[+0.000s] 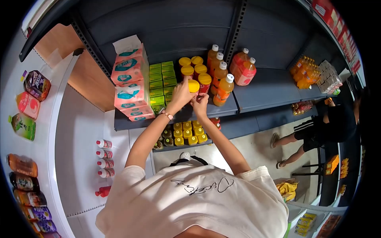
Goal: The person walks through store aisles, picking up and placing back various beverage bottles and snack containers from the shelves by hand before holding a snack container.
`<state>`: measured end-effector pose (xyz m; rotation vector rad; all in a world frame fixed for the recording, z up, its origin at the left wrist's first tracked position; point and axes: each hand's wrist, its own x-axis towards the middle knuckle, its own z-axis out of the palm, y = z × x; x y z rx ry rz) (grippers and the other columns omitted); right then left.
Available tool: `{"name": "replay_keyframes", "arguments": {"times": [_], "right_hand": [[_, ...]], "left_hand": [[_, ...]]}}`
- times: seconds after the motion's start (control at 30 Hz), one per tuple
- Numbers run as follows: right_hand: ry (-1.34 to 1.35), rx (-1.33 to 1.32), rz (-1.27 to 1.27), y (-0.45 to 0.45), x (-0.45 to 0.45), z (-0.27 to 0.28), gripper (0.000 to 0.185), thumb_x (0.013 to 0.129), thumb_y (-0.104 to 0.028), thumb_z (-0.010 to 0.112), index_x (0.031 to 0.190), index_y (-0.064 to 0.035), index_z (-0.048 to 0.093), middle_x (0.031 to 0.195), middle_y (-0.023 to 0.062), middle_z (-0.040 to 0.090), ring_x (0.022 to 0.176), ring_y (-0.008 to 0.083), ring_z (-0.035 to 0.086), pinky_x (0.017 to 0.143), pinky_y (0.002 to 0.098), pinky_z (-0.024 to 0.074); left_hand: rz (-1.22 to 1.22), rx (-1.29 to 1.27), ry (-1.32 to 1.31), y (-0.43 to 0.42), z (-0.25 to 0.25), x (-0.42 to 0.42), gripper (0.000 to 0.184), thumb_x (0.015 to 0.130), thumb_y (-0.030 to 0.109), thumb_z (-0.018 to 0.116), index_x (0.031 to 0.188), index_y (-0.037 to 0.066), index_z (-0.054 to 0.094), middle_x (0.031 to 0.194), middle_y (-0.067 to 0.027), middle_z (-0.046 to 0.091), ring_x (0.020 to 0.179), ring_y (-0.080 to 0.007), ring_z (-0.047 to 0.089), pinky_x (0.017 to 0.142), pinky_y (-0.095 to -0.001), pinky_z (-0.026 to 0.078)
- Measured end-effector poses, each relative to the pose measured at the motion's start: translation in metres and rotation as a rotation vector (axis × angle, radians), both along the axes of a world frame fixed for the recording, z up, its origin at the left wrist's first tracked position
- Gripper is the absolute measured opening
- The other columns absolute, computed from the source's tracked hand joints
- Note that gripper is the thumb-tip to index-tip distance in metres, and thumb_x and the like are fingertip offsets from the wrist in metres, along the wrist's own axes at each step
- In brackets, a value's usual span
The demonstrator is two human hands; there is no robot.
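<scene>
My left hand (181, 94) is closed around a yellow-lidded canister (193, 86) at the front of the shelf. My right hand (200, 105) is closed at its lower side, with bent fingertips against it; their exact grip is partly hidden. Behind it, several red canisters (204, 81) with yellow lids stand upright in two rows. To their left are stacked green boxes (156, 84), close to my left wrist. On the right, a row of orange drink bottles (220, 90) with white caps runs back into the shelf.
Pink tissue packs (131, 93) are stacked at the shelf's left end. Larger pink bottles (245, 72) stand right of the orange ones. Yellow-topped items (192, 133) fill a lower shelf. A person in dark clothes (337, 121) stands in the aisle at right. White bottles (105, 154) line a left shelf.
</scene>
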<state>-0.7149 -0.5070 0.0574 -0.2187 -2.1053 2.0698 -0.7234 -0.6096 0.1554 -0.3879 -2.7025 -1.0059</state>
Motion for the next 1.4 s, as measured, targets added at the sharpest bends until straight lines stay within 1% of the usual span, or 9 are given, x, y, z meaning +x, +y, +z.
{"name": "replay_keyframes", "arguments": {"times": [0.2,0.33,0.53,0.73,0.83,0.9,1.13,1.33,1.4], "right_hand": [[0.182,-0.018,-0.006,-0.009,-0.043,-0.03,0.027,0.087,-0.004,0.056,0.103,-0.007,0.035,0.085,0.0,0.045,0.071,0.0064,0.047,0.06,0.0196,0.0438],[0.09,-0.067,0.109,-0.006,-0.02,-0.028,0.025,0.089,-0.017,0.056,0.102,-0.0047,0.039,0.09,0.0074,0.053,0.081,0.0145,0.054,0.075,0.0275,0.0436],[0.073,0.043,0.243,0.013,-0.037,-0.024,0.023,0.087,-0.009,0.055,0.103,-0.0047,0.039,0.09,0.0069,0.055,0.085,0.0164,0.055,0.08,0.0264,0.0428],[0.115,-0.097,0.486,0.042,-0.043,-0.043,0.031,0.081,0.002,0.053,0.109,-0.0016,0.04,0.112,0.0129,0.053,0.108,0.0215,0.052,0.096,0.0311,0.0377],[0.162,-0.091,0.622,0.069,-0.046,-0.047,0.032,0.081,0.0,0.056,0.111,0.0,0.045,0.111,0.0116,0.054,0.108,0.0214,0.052,0.097,0.0325,0.0377],[0.129,-0.184,0.706,0.09,-0.033,-0.037,0.025,0.084,0.002,0.054,0.108,0.0001,0.048,0.105,0.0073,0.054,0.101,0.0173,0.052,0.093,0.0301,0.0398],[0.087,-0.126,0.942,0.143,-0.012,-0.04,0.016,0.088,0.001,0.047,0.101,-0.0038,0.056,0.093,0.0012,0.059,0.081,0.0079,0.055,0.066,0.0214,0.0444],[0.202,-0.194,1.221,0.12,0.021,-0.007,0.008,0.091,-0.002,0.046,0.09,-0.0053,0.053,0.084,0.0001,0.056,0.073,0.0063,0.049,0.064,0.0196,0.04],[0.197,-0.194,1.339,0.105,0.053,0.013,0.009,0.092,-0.002,0.045,0.09,-0.0043,0.053,0.082,0.0006,0.055,0.072,0.0066,0.048,0.064,0.0205,0.04]], "left_hand": [[0.009,0.068,0.162,0.001,-0.025,-0.039,0.058,0.068,0.021,0.077,0.111,0.006,0.04,0.093,-0.0235,0.061,0.084,-0.0402,0.062,0.07,-0.0459,0.05],[0.032,0.036,0.07,0.007,-0.033,-0.032,0.054,0.071,0.017,0.075,0.109,0.004,0.04,0.101,-0.025,0.057,0.089,-0.0412,0.058,0.073,-0.0439,0.05],[0.154,0.151,0.159,0.016,-0.037,-0.039,0.056,0.07,0.016,0.075,0.109,0.004,0.037,0.101,-0.0237,0.058,0.09,-0.0421,0.059,0.071,-0.0453,0.05],[0.254,0.286,-0.005,0.037,-0.025,-0.033,0.068,0.069,0.015,0.075,0.121,0.003,0.034,0.102,-0.0225,0.06,0.09,-0.0419,0.06,0.073,-0.0439,0.051],[0.36,0.313,0.166,0.062,-0.026,-0.015,0.085,0.064,0.011,0.073,0.135,0.0,0.028,0.128,-0.0266,0.042,0.118,-0.0418,0.042,0.099,-0.0412,0.037],[0.43,0.323,0.296,0.086,-0.014,0.018,0.075,0.073,0.016,0.069,0.135,0.0,0.03,0.133,-0.0234,0.039,0.122,-0.0386,0.039,0.103,-0.0392,0.033],[0.709,0.234,-0.023,0.158,-0.085,0.195,0.054,0.079,0.018,0.064,0.126,0.006,0.041,0.109,-0.0187,0.053,0.102,-0.037,0.051,0.088,-0.0416,0.042],[0.839,0.272,-0.972,0.235,-0.126,0.346,0.055,0.081,0.036,0.064,0.124,0.005,0.048,0.109,-0.0198,0.058,0.107,-0.0356,0.053,0.088,-0.0411,0.043],[1.018,0.315,-0.813,0.26,-0.126,0.376,0.056,0.082,0.039,0.062,0.125,0.005,0.047,0.111,-0.0193,0.058,0.107,-0.0357,0.053,0.089,-0.0419,0.043]]}}
